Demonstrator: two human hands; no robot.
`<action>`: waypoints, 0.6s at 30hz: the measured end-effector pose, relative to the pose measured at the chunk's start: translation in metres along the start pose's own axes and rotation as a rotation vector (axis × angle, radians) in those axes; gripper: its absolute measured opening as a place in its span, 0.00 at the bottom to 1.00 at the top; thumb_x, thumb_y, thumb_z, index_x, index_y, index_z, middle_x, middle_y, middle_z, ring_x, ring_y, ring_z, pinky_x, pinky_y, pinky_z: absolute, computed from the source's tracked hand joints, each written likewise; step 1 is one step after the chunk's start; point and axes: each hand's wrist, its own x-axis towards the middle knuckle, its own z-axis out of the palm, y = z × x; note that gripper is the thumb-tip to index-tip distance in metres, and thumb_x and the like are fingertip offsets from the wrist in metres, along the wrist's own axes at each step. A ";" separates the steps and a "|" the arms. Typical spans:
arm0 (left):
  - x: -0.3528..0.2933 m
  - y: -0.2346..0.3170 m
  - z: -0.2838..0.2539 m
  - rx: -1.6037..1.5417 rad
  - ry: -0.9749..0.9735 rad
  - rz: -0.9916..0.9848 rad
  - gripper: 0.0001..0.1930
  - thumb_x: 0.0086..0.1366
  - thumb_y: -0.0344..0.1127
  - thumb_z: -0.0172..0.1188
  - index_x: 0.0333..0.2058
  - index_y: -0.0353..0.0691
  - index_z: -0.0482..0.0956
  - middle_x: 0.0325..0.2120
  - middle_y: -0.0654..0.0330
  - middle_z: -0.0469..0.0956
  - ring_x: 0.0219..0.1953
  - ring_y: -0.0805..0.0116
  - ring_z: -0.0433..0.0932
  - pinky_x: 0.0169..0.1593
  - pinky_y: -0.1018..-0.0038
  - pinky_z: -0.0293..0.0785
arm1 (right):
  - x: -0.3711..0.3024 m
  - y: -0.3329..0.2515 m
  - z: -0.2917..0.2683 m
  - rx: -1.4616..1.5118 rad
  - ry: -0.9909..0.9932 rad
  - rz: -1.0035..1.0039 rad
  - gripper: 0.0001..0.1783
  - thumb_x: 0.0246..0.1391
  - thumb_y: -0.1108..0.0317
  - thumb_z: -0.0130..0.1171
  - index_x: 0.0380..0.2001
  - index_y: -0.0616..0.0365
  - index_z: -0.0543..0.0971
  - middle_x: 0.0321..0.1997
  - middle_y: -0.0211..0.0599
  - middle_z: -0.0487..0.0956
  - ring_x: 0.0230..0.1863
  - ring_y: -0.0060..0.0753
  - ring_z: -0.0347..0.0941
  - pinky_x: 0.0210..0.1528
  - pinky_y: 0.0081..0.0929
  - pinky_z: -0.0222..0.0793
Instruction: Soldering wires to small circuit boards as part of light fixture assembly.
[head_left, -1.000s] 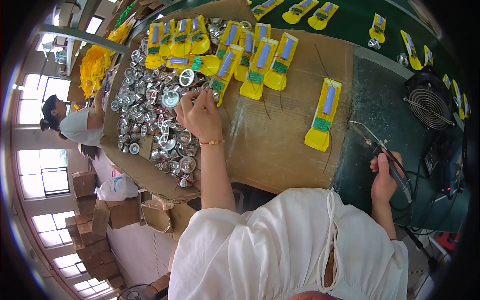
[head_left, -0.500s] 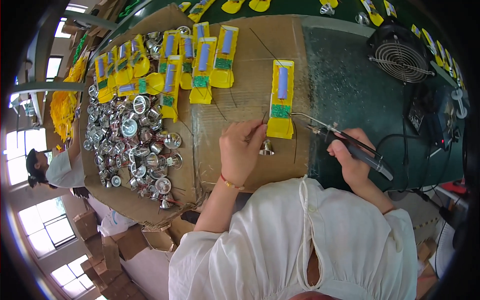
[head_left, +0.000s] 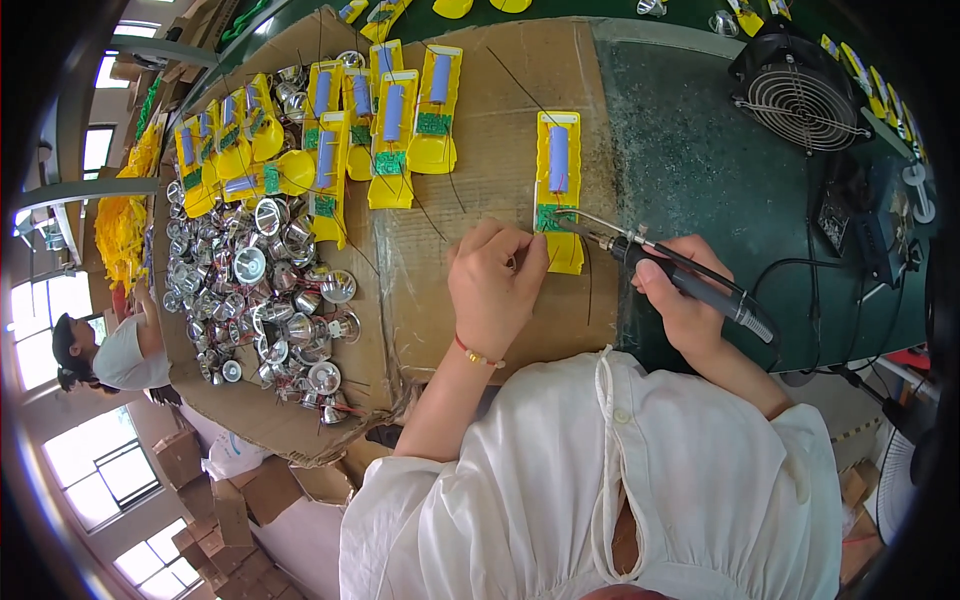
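Observation:
A yellow plastic housing [head_left: 565, 255] lies upright on the cardboard, with a purple cylindrical cell [head_left: 558, 160] and a green circuit board [head_left: 550, 218] in it. My right hand [head_left: 688, 300] grips a black soldering iron [head_left: 690, 283] fitted with a thin metal feed tube. Its tip and the tube end meet at the board's right part. At the board's lower left edge, my left hand [head_left: 495, 275] is closed in a pinch. A small shiny bit shows between its fingers, but what they hold is mostly hidden. Thin dark wires run from the housing's top and right side.
Many silver reflector cups [head_left: 270, 300] fill a cardboard tray at left. Several similar yellow housings [head_left: 392, 140] lie beyond them. A black fan with a wire guard [head_left: 802, 110] and a dark soldering station [head_left: 882, 235] stand at right. Another person [head_left: 110, 350] is at far left.
My left hand has moved right and slightly up against the housing; the reflector cup below it is out of sight. The iron's tip has shifted left onto the board.

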 end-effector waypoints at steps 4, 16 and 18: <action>0.000 -0.001 -0.001 -0.001 0.005 -0.014 0.06 0.50 0.31 0.60 0.17 0.39 0.75 0.17 0.63 0.70 0.21 0.66 0.69 0.32 0.70 0.62 | 0.000 0.001 0.003 0.023 -0.052 0.023 0.08 0.48 0.72 0.58 0.30 0.65 0.71 0.23 0.37 0.76 0.24 0.21 0.72 0.27 0.17 0.69; 0.002 -0.003 0.001 -0.022 0.017 -0.005 0.07 0.49 0.30 0.60 0.16 0.39 0.74 0.16 0.63 0.70 0.19 0.66 0.69 0.31 0.70 0.62 | -0.004 0.000 -0.004 0.132 0.059 0.111 0.09 0.49 0.72 0.59 0.31 0.65 0.72 0.24 0.36 0.77 0.24 0.20 0.72 0.27 0.16 0.68; 0.002 -0.003 0.002 -0.023 0.023 -0.006 0.07 0.50 0.30 0.60 0.16 0.39 0.74 0.16 0.63 0.70 0.18 0.67 0.69 0.31 0.71 0.62 | -0.005 0.001 -0.005 0.138 0.058 0.111 0.09 0.49 0.72 0.59 0.31 0.65 0.72 0.24 0.36 0.77 0.24 0.20 0.72 0.27 0.16 0.68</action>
